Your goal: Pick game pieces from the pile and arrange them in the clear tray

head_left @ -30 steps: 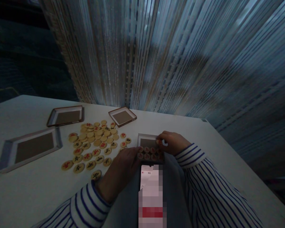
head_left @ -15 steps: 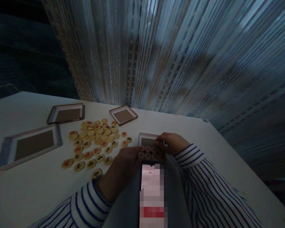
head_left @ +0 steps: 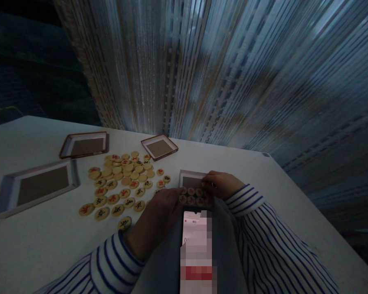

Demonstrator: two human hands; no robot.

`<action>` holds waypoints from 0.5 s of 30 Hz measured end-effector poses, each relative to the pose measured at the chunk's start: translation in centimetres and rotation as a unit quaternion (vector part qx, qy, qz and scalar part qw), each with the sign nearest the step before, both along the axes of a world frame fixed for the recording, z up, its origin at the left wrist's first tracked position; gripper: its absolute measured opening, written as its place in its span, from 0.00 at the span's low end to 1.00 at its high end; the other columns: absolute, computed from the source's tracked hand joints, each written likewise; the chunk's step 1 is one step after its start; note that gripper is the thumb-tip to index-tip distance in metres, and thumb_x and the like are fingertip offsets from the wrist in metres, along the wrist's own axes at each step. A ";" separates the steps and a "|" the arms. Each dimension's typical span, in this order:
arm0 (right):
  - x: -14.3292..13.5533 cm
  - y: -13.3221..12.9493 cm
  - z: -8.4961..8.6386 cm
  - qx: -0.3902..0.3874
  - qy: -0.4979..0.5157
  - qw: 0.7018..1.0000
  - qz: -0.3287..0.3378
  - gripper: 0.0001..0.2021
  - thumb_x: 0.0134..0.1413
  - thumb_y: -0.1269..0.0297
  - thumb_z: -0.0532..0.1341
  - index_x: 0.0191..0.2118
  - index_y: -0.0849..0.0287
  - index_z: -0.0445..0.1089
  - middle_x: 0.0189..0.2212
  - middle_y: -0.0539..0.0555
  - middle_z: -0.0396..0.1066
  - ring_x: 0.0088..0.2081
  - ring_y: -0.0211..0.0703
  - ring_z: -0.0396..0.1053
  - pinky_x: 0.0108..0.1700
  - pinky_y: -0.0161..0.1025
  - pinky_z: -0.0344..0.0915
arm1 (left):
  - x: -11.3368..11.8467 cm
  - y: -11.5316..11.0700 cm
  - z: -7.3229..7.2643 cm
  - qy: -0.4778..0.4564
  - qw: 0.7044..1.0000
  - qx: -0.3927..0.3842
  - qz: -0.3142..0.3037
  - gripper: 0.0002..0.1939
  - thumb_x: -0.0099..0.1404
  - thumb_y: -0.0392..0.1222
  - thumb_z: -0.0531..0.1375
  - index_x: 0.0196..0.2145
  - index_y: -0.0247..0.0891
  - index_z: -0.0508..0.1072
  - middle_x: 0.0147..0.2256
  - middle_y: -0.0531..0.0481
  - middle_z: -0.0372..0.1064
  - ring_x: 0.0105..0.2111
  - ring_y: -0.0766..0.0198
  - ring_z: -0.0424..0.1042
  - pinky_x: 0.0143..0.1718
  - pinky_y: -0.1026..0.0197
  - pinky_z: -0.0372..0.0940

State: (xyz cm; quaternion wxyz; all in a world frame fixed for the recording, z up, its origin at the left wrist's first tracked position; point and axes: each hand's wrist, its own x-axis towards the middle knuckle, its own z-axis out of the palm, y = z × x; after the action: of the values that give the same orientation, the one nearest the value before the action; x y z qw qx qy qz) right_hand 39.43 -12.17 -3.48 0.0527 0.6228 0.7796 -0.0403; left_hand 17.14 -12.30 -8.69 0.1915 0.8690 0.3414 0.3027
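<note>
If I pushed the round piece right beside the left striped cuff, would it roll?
Probably not: the round piece lies flat, so it would likely slide instead. The white table looks smooth, so the piece may slip easily. Its thick disc shape suggests it's stiff.

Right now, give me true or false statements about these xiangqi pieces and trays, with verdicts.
The left hand is at the left side of the near tray. True.
Every loose piece has a red character. False: several loose xiangqi pieces show black ones.
The phone is beyond the near tray. False: the phone is on its near side.
Three other trays rest on the white table. True.
The right hand holds the phone. False: the right hand is at the near tray.
</note>
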 end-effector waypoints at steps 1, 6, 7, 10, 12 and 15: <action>0.0 0.0 0.0 -0.002 0.003 1.000 0.002 0.13 0.56 0.63 0.52 0.41 0.56 0.72 0.38 0.55 0.71 0.35 0.43 0.69 0.33 0.36 0.60 | 0.0 0.0 0.0 -0.002 1.000 0.003 -0.001 0.15 0.64 0.38 0.50 0.48 0.36 0.66 0.42 0.43 0.71 0.42 0.57 0.69 0.43 0.52 0.66; 0.1 0.0 0.1 -0.007 0.010 1.000 0.007 0.13 0.56 0.64 0.52 0.42 0.56 0.72 0.39 0.56 0.71 0.38 0.44 0.69 0.35 0.37 0.61 | 0.0 0.0 -0.1 -0.006 1.000 0.015 0.000 0.15 0.65 0.38 0.49 0.48 0.35 0.66 0.43 0.42 0.71 0.43 0.57 0.69 0.44 0.52 0.66; 0.1 0.0 0.2 -0.010 0.009 1.000 0.006 0.13 0.56 0.64 0.52 0.41 0.56 0.72 0.39 0.56 0.71 0.38 0.44 0.69 0.35 0.36 0.61 | 0.0 0.0 -0.1 -0.005 1.000 0.016 0.000 0.15 0.65 0.38 0.50 0.48 0.35 0.66 0.42 0.42 0.71 0.42 0.57 0.69 0.44 0.52 0.66; 0.0 0.0 0.4 -0.022 0.004 1.000 0.003 0.13 0.56 0.64 0.52 0.41 0.56 0.72 0.39 0.55 0.71 0.38 0.43 0.69 0.35 0.36 0.60 | 0.0 0.0 -0.2 0.000 1.000 0.016 -0.002 0.15 0.64 0.37 0.51 0.48 0.35 0.66 0.42 0.43 0.71 0.42 0.57 0.69 0.43 0.52 0.66; 0.0 0.0 0.5 -0.027 0.000 1.000 0.003 0.13 0.56 0.64 0.51 0.41 0.56 0.72 0.40 0.55 0.71 0.38 0.43 0.69 0.36 0.36 0.60 | -0.1 0.1 -0.2 0.002 1.000 0.018 -0.003 0.15 0.64 0.37 0.52 0.48 0.36 0.66 0.42 0.44 0.71 0.42 0.58 0.69 0.43 0.52 0.66; -0.1 0.0 0.6 -0.033 -0.002 0.999 0.004 0.14 0.56 0.64 0.51 0.42 0.56 0.72 0.40 0.55 0.71 0.39 0.44 0.69 0.37 0.36 0.60 | 0.0 0.1 -0.2 0.003 1.000 0.028 -0.002 0.14 0.64 0.38 0.51 0.47 0.35 0.66 0.41 0.44 0.71 0.41 0.58 0.70 0.43 0.53 0.67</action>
State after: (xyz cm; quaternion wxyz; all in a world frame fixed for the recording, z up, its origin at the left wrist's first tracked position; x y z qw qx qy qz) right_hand 39.36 -12.21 -2.86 0.0751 0.6177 0.7802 -0.0647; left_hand 17.10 -12.22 -8.89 0.1670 0.8754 0.3317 0.3094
